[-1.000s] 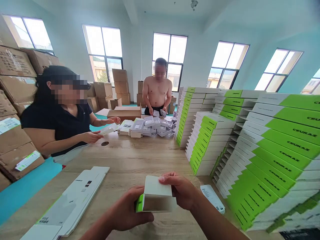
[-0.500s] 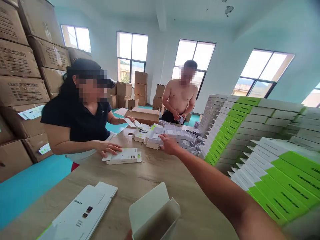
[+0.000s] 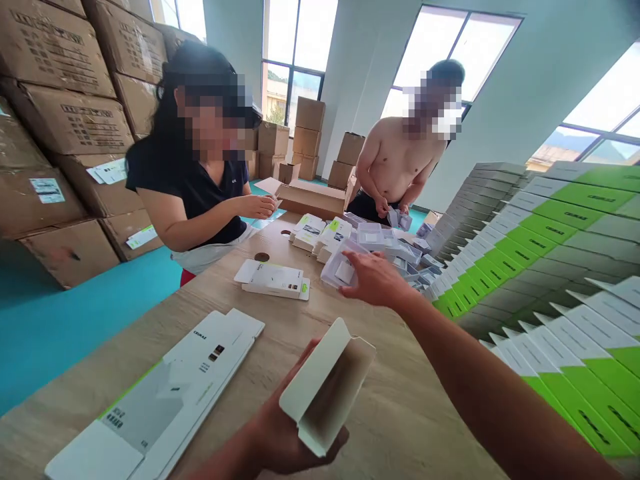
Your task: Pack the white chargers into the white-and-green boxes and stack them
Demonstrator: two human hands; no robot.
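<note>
My left hand (image 3: 280, 433) is wrapped round a white carton (image 3: 333, 393). The carton's top is open toward me, its flaps stand up, and I see a bare inside. Farther away, my right hand (image 3: 373, 277) grips a translucent plastic tray (image 3: 330, 267) by its near right side, thumb below and fingers over the top. This tray sits at the front of a heap of similar trays (image 3: 373, 233). On the table left of my left hand lie flattened white cartons (image 3: 200, 373) with grey and green print.
A smaller stack of flat cartons (image 3: 275, 279) lies mid-table, with more printed cartons (image 3: 310, 230) behind. Tall stacks of white-and-green boxes (image 3: 550, 220) line the right. Two co-workers (image 3: 200, 193) are across the table. Brown shipping boxes (image 3: 75, 120) rise at the left.
My left hand has come into view with the carton raised. The tray now tilts in my right hand. The co-worker at left has lifted a hand off the flat cartons. The view has shifted downward.
</note>
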